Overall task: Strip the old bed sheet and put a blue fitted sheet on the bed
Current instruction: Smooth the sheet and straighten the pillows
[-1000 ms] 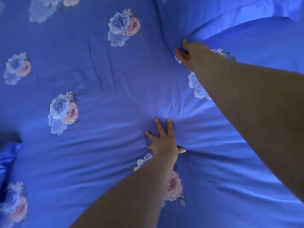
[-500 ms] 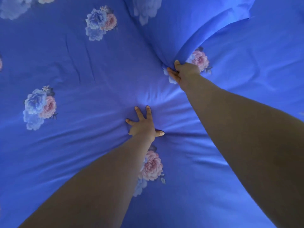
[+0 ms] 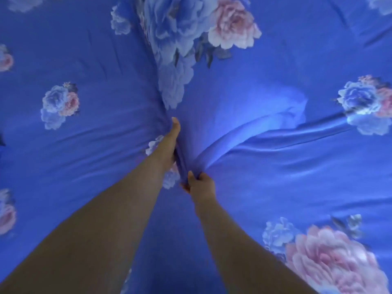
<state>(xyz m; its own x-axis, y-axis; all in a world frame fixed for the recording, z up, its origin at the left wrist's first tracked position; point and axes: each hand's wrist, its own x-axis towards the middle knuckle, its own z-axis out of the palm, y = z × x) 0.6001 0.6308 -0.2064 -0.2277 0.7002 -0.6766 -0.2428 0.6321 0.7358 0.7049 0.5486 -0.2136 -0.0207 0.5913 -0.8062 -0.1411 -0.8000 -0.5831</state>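
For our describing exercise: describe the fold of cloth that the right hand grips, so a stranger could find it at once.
Start with the blue flowered sheet that fills the view. Near its middle, the left hand and the right hand meet. The raised fold runs from the right hand up to the right, a plain, shiny ridge, with no flower printed on it, unlike the flat cloth around it.
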